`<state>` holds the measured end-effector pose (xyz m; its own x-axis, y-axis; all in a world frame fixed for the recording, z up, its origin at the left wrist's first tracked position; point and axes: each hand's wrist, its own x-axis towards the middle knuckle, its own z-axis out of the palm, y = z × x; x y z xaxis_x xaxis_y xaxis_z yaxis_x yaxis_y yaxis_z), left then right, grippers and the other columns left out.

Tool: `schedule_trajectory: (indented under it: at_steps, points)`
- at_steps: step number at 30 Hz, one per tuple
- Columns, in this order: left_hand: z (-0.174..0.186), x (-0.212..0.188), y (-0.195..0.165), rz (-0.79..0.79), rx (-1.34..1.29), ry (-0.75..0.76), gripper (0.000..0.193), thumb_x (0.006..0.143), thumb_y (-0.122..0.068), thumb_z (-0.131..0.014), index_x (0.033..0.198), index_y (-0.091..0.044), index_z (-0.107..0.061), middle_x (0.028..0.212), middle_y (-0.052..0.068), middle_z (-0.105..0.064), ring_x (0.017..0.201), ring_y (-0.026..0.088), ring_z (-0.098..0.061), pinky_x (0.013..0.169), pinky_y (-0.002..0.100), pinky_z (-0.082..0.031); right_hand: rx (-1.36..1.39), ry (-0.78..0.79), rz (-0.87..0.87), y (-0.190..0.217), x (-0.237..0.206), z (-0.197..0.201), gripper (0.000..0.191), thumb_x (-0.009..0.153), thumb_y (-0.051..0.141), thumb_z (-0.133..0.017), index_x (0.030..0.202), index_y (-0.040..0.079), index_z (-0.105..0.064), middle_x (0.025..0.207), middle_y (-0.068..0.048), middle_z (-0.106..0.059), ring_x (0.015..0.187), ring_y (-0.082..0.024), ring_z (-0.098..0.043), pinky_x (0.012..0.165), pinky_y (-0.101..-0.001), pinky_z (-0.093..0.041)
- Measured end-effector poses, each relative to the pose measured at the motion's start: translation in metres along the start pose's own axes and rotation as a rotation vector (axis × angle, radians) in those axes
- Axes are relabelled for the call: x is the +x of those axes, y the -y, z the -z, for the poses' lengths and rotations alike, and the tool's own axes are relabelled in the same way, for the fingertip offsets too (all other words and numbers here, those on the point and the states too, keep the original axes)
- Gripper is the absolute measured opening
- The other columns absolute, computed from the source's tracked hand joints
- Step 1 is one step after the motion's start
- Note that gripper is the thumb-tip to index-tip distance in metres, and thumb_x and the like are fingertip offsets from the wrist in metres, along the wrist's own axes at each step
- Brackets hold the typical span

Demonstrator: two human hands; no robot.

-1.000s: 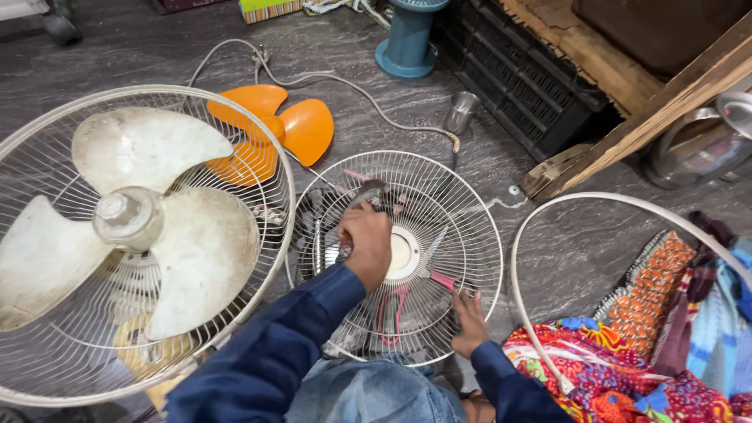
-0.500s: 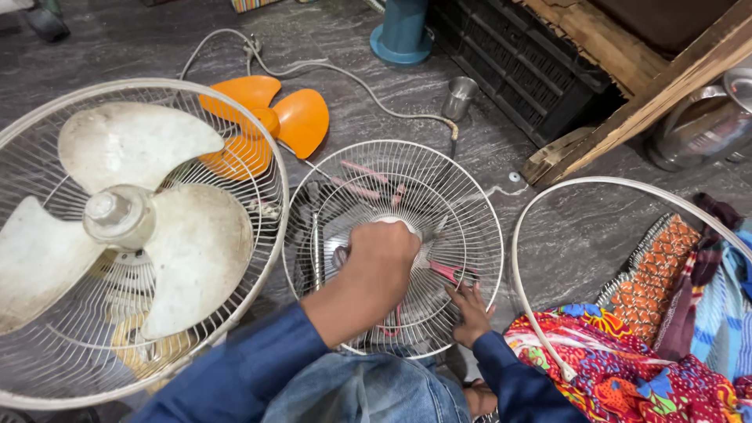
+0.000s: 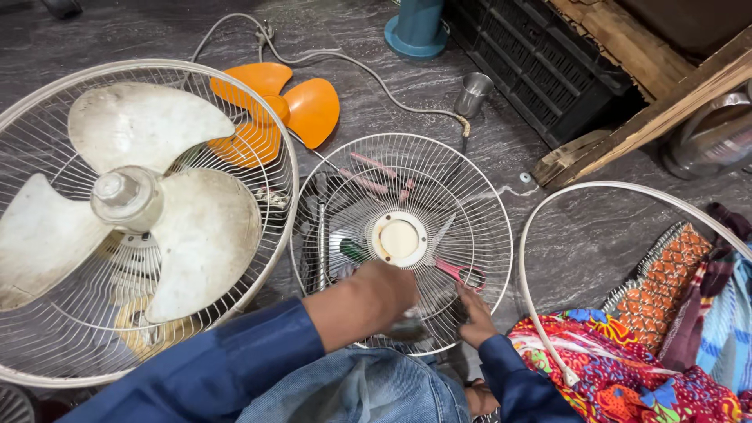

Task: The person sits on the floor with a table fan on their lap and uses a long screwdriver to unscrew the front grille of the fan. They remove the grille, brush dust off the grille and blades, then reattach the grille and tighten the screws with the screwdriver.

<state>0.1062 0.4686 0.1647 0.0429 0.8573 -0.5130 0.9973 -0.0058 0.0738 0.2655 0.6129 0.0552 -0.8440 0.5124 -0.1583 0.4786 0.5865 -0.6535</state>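
We see the small wire fan guard [image 3: 407,235] lying flat on the floor, just right of the big white-bladed fan [image 3: 133,211]. Our left hand [image 3: 384,294] rests on the guard's near rim, blurred, fingers curled downward; whether they grip anything we cannot tell. Our right hand [image 3: 474,313] pinches the guard's wires at its near right edge, fingers bent closed around them, just beside pink-handled pliers [image 3: 458,270] lying on the mesh.

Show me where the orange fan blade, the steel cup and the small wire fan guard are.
orange fan blade [image 3: 312,110], head view, right lobe.
steel cup [image 3: 473,95], head view, side wall.
small wire fan guard [image 3: 399,238], head view, round centre disc.
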Motion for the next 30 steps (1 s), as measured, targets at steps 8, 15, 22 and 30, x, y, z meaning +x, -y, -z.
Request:
schedule_trajectory:
  at_steps: [8, 15, 22, 30]
  points:
    - [-0.01, 0.0, 0.024, 0.15, 0.301, -0.514, 0.016, 0.083, -0.006, -0.073, 0.099, -0.005, -0.074, 0.082, 0.002, -0.072, 0.067, 0.021, -0.075, 0.046, 0.037, -0.059, -0.011, -0.033, -0.035, 0.01, -0.002, 0.0, 0.095, 0.062, 0.004, -0.057, 0.155, 0.018, -0.041, 0.159, -0.015, -0.043, 0.153, -0.035, -0.028, 0.125, -0.0427, -0.02]
    - [-0.05, 0.002, 0.015, -0.35, 0.274, -0.257, 0.006, 0.084, -0.011, -0.072, 0.083, -0.009, -0.076, 0.079, 0.009, -0.074, 0.071, 0.026, -0.072, 0.054, 0.041, -0.059, 0.191, -0.095, -0.126, 0.018, 0.0, 0.001, 0.113, 0.06, -0.002, -0.047, 0.163, 0.01, -0.004, 0.152, -0.017, -0.052, 0.144, -0.038, -0.037, 0.124, -0.0421, -0.019]
    - [0.002, 0.001, 0.051, 0.014, 0.821, -0.352, 0.01, 0.079, -0.01, -0.073, 0.085, -0.003, -0.078, 0.076, 0.01, -0.074, 0.068, 0.025, -0.074, 0.056, 0.048, -0.057, 0.145, -0.1, -0.183, 0.018, -0.003, 0.002, 0.101, 0.073, 0.002, -0.049, 0.163, 0.009, -0.002, 0.144, -0.017, -0.061, 0.133, -0.037, -0.054, 0.114, -0.0379, -0.035]
    - [-0.056, 0.025, 0.018, 0.622, 0.541, -0.549, 0.055, 0.081, -0.007, -0.068, 0.134, -0.001, -0.061, 0.075, 0.021, -0.073, 0.059, 0.028, -0.068, 0.044, 0.04, -0.055, 0.295, -0.222, -0.373, 0.028, 0.001, 0.003, 0.1, 0.097, 0.046, -0.049, 0.16, 0.0, 0.014, 0.128, -0.023, -0.069, 0.118, -0.035, -0.068, 0.107, -0.0371, -0.047]
